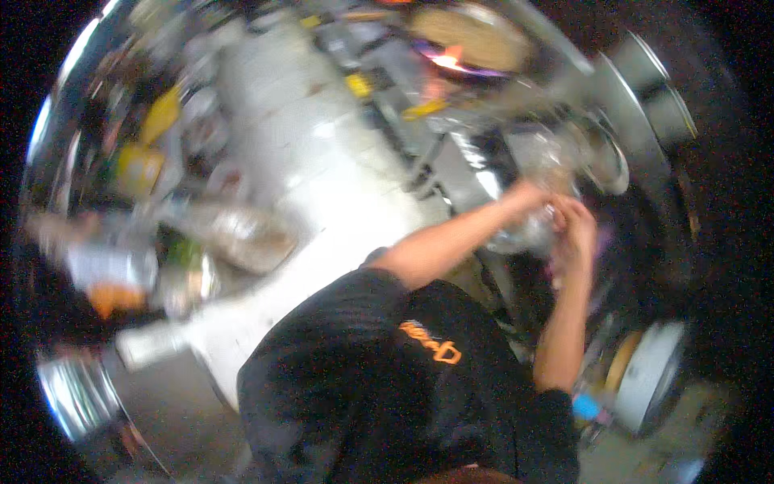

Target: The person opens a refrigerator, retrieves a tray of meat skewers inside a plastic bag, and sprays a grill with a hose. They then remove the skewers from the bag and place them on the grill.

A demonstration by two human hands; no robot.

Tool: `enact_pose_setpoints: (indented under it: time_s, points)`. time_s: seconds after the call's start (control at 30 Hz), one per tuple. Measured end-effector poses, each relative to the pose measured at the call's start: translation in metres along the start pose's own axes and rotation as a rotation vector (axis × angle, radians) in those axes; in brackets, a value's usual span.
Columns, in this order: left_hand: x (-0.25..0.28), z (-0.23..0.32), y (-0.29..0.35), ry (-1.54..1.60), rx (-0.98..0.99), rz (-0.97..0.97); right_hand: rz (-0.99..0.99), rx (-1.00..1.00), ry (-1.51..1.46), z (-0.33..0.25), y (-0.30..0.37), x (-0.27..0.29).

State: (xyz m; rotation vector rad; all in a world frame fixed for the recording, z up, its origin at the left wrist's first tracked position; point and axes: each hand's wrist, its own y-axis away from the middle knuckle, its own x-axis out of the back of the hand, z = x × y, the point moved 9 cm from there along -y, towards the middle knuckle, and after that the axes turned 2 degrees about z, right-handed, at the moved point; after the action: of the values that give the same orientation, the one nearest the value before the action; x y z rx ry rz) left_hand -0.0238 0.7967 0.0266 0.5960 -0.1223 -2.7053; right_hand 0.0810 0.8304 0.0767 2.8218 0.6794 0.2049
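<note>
My left hand [528, 198] and my right hand [576, 224] meet in front of me, to the right of the middle of the picture. Both have their fingers closed at the edge of a clear, crinkled plastic bag [542, 155]. Shiny highlights show on the bag, but motion blur hides what it contains. Something purple [598, 250] shows just beyond my right hand, too smeared to name. A steel surface [476, 173] lies beside my left hand.
Beyond my hands, a flame [448, 60] burns by a large round tan pan [472, 36]. Metal pots [641, 89] stand at the far right. Bagged goods [250, 234] crowd the left, above a metal pot [76, 395]. A pale round basin [655, 375] sits at lower right.
</note>
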Motion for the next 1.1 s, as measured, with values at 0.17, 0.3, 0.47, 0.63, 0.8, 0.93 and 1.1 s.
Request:
enact_pose_setpoints:
  time_s: [0.17,0.3,0.47,0.63,0.8,0.93,1.1]
  points:
    - [0.005,0.039,0.011,-0.117,-0.187,0.093,0.09,0.079,0.05,-0.017,0.016,-0.006]
    - [0.042,0.067,0.05,-0.055,-0.139,0.07,-0.113,0.033,0.001,-0.006,0.021,-0.06]
    - [0.058,0.065,0.042,-0.14,-0.167,0.099,-0.168,0.08,0.057,-0.002,0.002,-0.079]
    - [0.065,0.065,0.031,-0.471,-0.144,0.183,-0.188,0.088,0.175,-0.023,0.006,-0.071]
    - [0.059,0.081,0.006,-0.697,-0.403,0.284,-0.073,0.133,0.255,-0.053,-0.002,-0.03]
    - [0.054,0.069,-0.022,-0.652,-0.28,0.225,-0.041,0.124,0.182,-0.074,-0.003,-0.004]
    - [0.059,0.037,-0.08,-0.613,-0.316,0.309,-0.005,0.031,0.198,-0.071,0.014,-0.005]
